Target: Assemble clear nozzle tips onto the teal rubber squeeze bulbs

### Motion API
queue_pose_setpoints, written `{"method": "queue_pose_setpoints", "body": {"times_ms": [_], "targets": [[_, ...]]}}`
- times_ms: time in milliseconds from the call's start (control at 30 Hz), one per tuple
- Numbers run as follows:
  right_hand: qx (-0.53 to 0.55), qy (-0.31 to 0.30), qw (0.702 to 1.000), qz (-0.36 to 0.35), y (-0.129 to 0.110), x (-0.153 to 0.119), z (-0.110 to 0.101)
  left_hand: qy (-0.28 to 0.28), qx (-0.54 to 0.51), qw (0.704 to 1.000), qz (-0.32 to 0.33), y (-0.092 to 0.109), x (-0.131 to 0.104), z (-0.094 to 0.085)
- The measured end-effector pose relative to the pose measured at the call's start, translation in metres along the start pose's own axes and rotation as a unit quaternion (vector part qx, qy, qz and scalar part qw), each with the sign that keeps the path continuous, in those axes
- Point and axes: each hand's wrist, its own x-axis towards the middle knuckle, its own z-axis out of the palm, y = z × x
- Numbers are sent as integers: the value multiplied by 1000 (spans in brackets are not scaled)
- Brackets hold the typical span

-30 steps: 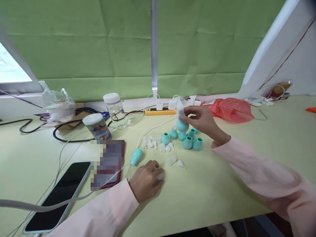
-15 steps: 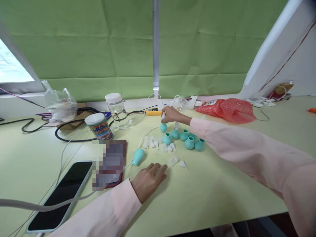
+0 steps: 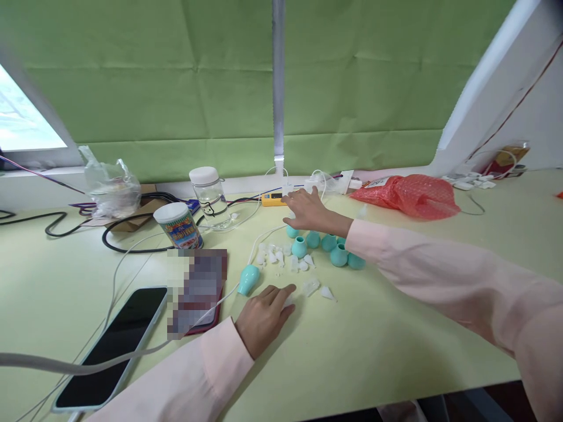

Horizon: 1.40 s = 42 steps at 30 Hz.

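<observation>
My right hand (image 3: pixel 308 209) reaches over the far bulbs with its fingers apart and nothing visibly gripped. Just under it, a teal rubber bulb (image 3: pixel 291 231) is partly hidden. Several more teal bulbs stand close by, among them an open-necked one (image 3: pixel 299 248) and another (image 3: pixel 339 255); my wrist and sleeve cover some. My left hand (image 3: pixel 264 317) rests on the table, thumb and index finger apart, with a small whitish piece (image 3: pixel 288 301) between them. Right of it lie a clear plastic piece (image 3: pixel 311 286) and a white cone-shaped tip (image 3: pixel 327 292).
Small white plastic parts (image 3: pixel 280 258) lie scattered before the bulbs. A teal bulb (image 3: pixel 248 279) lies on its side near a cable. Leftward are phones (image 3: pixel 116 346), a can (image 3: pixel 179 227) and a clear jar (image 3: pixel 211 202). Red bubble wrap (image 3: pixel 409 196) lies at the back right.
My right hand has let go of the white piece at the far bulb, and its fingers have spread. The left thumb and index finger now show a whitish piece between them.
</observation>
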Motion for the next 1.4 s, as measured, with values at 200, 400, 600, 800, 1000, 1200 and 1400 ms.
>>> {"method": "queue_pose_setpoints", "body": {"times_ms": [200, 400, 600, 800, 1000, 1200, 1400], "targets": [[-49, 28, 973, -222, -26, -54, -18, 27, -47, 997, -58, 0, 0, 1], [-23, -37, 961, -274, -39, -103, 7, 66, -105, 989, -81, -2, -1, 6], [103, -20, 984, -142, -56, -97, 33, 84, -160, 975, -132, -3, 2, 5], [117, -50, 983, -133, -65, -95, 42, 35, -84, 984, -156, -7, 4, 1], [132, -28, 983, -126, -65, -95, 44, 46, -63, 988, -135, -11, 4, 1], [92, -1, 989, -119, -65, -94, 56, 61, -106, 984, -133, -14, 3, 6], [113, 26, 986, -116, -61, -93, 64, 18, -128, 970, -206, -13, 4, 5]]}}
